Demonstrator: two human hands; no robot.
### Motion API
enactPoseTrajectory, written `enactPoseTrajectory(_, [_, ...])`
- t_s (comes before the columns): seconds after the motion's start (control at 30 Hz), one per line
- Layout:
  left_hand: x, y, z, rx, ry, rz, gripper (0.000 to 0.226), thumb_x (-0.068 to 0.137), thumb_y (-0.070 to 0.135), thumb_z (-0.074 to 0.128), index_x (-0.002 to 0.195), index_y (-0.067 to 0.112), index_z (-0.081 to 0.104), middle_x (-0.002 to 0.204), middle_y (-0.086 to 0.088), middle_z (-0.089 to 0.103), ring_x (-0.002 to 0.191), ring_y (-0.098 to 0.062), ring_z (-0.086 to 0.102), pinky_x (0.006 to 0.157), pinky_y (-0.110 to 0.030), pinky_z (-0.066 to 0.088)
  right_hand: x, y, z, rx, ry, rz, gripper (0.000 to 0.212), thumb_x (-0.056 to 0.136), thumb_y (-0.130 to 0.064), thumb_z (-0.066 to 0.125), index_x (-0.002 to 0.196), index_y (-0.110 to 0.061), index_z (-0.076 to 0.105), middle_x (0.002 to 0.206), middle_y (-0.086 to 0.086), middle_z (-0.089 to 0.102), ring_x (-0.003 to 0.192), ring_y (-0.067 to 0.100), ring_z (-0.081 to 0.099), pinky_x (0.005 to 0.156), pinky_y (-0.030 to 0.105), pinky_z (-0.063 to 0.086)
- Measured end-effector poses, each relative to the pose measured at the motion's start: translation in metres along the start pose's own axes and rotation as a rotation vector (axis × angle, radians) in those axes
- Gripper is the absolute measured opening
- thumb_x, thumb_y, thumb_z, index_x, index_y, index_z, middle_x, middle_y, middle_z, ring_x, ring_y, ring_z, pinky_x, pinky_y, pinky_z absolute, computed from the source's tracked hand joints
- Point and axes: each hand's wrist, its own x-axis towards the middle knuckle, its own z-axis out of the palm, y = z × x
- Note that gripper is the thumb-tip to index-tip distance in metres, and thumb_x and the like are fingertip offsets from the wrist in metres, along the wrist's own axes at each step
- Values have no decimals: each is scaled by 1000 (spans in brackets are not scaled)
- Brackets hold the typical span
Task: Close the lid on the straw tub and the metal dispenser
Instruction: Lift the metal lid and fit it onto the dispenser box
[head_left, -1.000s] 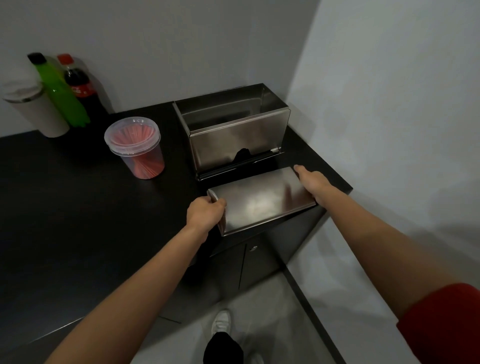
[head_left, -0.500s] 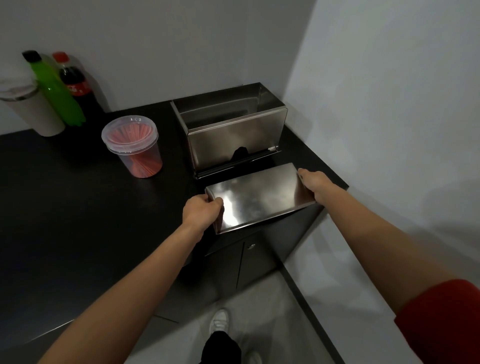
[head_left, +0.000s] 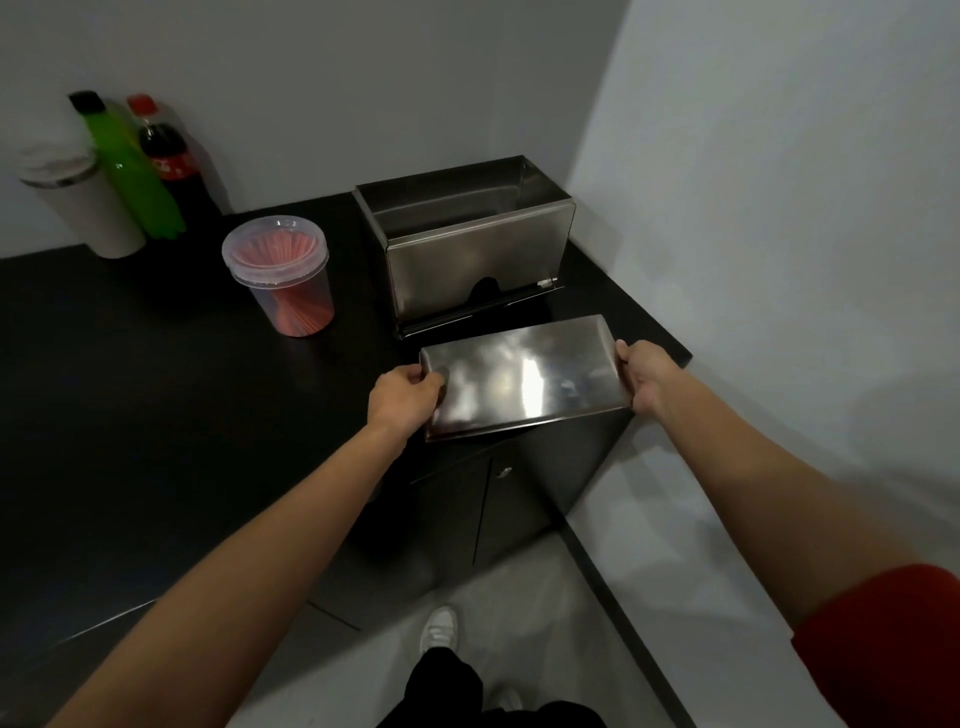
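Left hand (head_left: 402, 397) and right hand (head_left: 641, 376) grasp the short ends of the stiff, slick-looking metal lid (head_left: 522, 376), near the counter's (head_left: 156, 415) front-right corner, before the open metal dispenser (head_left: 467, 254).

Both hands, left hand (head_left: 402, 397) and right hand (head_left: 644, 375), hold metal lid (head_left: 524, 376) before open dispenser (head_left: 467, 260).
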Motion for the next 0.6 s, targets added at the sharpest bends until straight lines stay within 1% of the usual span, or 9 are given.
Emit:
enactPoseTrajectory(0.1, [-2,-3,-1,-9,1,15,49,90,35,53,134,14,48,128,-5,57,112,-21,55,88,-29,44,-5,7,-3,54,51,-18,18,92,-22,42,79,-18,55,92,7,61,86,25,61,88,41,51])
enactPoseTrajectory(0.2, [-5,-5,-2,-30,-3,20,52,91,40,50,136,15,43,125,-5,56,106,-21,56,89,-33,47,-9,11,-6,98,66,-33,22,92,-20,41,76,-20,56,79,3,59,70,20,58,62,32,50])
enactPoseTrajectory(0.27, [-7,-6,-2,-36,5,43,53,92,43,48,136,14,41,119,-3,55,99,-18,55,83,-32,45,-12,12,-8,115,69,-29,21,92,-20,41,77,-21,57,80,1,60,70,18,58,55,28,44])
enactPoseTrajectory(0.33, [-10,-4,-2,0,12,113,52,92,44,48,134,13,41,107,-2,57,86,-13,53,74,-28,40,-14,12,-8,148,55,-35,23,92,-19,39,79,-22,58,84,-1,60,73,17,57,57,29,44])
enactPoseTrajectory(0.4, [-13,-2,-3,65,45,210,53,92,45,49,132,11,40,89,2,56,78,-13,54,68,-28,38,-17,9,-8,184,36,-49,24,91,-18,38,79,-22,58,88,-2,62,76,18,59,63,31,49])
enactPoseTrajectory(0.47, [-15,1,-6,110,96,298,54,92,45,50,132,9,40,75,5,54,72,-13,55,61,-27,38,-20,5,-7,174,28,-81,19,92,-22,43,90,-21,62,100,1,64,89,21,61,76,35,52])
enactPoseTrajectory(0.5, [-16,3,-8,120,115,329,55,92,45,51,132,9,40,72,6,54,69,-11,55,57,-26,38,-22,2,-6,153,30,-106,18,92,-27,48,98,-18,62,104,4,65,93,23,62,78,36,53])
enactPoseTrajectory(0.53, [-17,5,-10,126,133,353,56,91,46,51,132,9,39,72,7,54,68,-8,55,55,-24,38,-24,0,-6,133,27,-134,25,90,-33,53,104,-16,62,103,6,67,92,24,63,75,36,54])
enactPoseTrajectory(0.6, [-21,9,-14,122,176,393,57,91,47,51,133,10,40,72,10,54,65,-4,55,52,-18,38,-27,-5,-4,106,-18,-186,35,85,-44,57,105,-16,65,97,6,70,88,24,66,66,32,53])
